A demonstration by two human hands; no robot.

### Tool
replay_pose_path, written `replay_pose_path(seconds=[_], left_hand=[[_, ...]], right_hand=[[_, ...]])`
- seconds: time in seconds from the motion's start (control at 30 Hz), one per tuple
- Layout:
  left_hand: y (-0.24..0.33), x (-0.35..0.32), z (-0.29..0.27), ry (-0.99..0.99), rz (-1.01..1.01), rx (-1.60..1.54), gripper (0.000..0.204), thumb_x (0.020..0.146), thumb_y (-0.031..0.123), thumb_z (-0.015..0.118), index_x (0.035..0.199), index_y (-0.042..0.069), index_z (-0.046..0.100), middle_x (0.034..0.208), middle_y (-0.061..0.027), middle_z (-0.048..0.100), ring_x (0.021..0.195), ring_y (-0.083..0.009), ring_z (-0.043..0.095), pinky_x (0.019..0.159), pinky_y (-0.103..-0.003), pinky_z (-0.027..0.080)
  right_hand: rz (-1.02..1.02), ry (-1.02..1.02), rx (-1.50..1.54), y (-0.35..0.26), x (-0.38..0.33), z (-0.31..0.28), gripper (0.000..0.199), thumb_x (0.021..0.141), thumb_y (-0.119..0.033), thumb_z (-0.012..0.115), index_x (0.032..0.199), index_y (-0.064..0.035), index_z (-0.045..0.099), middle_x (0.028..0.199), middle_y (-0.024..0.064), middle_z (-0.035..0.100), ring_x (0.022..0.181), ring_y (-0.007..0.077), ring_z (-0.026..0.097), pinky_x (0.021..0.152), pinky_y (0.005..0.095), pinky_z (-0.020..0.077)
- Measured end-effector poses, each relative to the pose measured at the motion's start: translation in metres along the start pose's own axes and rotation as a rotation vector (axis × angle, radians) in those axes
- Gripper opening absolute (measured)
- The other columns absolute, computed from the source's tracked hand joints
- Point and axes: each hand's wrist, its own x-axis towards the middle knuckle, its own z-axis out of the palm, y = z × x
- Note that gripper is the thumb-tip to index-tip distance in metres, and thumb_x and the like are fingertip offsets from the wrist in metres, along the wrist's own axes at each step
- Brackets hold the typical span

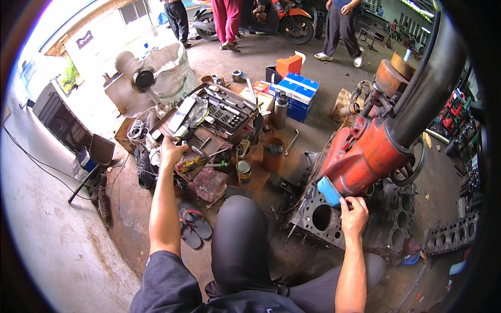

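Observation:
My right hand pinches the lower corner of a flat blue pad, possibly a folded cloth or sponge. The pad rests between the red machine head and the top of an engine block, beside a large round cylinder bore. My left hand reaches to the near left of a tray of tools, its fingers curled together by small metal parts. What those fingers hold, if anything, is too small to make out. Near it lie a yellow-handled screwdriver and a T-shaped tool.
Sockets and wrenches fill a metal tray. Beyond it stand a steel flask, a blue box and a rusty can. A tin and slippers lie nearer. A cylinder head sits right. People stand by a motorbike.

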Motion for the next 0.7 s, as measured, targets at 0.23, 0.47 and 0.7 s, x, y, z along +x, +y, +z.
replay_pose_path(seconds=[0.23,0.47,0.7], left_hand=[[-0.008,0.002,0.003,-0.044,0.113,0.095,0.047,0.06,0.019,0.085,0.095,0.0,0.058,0.082,-0.0153,0.066,0.076,-0.0263,0.065,0.072,-0.037,0.053],[0.035,-0.025,0.005,-0.077,0.028,0.356,0.041,0.072,0.019,0.077,0.105,0.003,0.06,0.104,-0.0195,0.068,0.099,-0.0373,0.066,0.085,-0.046,0.052],[0.136,0.002,0.09,0.069,0.627,0.08,0.037,0.074,0.03,0.079,0.101,0.007,0.068,0.101,-0.0173,0.067,0.098,-0.0381,0.064,0.087,-0.044,0.052]], right_hand=[[0.016,-0.004,-0.021,-0.003,0.002,-0.001,0.018,0.079,-0.017,0.08,0.086,-0.0037,0.069,0.084,0.0113,0.063,0.068,0.0297,0.063,0.062,0.0404,0.0488],[0.015,0.034,-0.031,0.0,0.0,0.002,0.018,0.078,-0.018,0.08,0.085,-0.0055,0.069,0.083,0.0116,0.063,0.072,0.0328,0.063,0.064,0.0417,0.0496],[-0.015,0.035,-0.06,-0.002,0.002,0.001,0.017,0.078,-0.019,0.08,0.08,-0.0066,0.068,0.08,0.0131,0.061,0.075,0.0364,0.061,0.066,0.0454,0.049]])
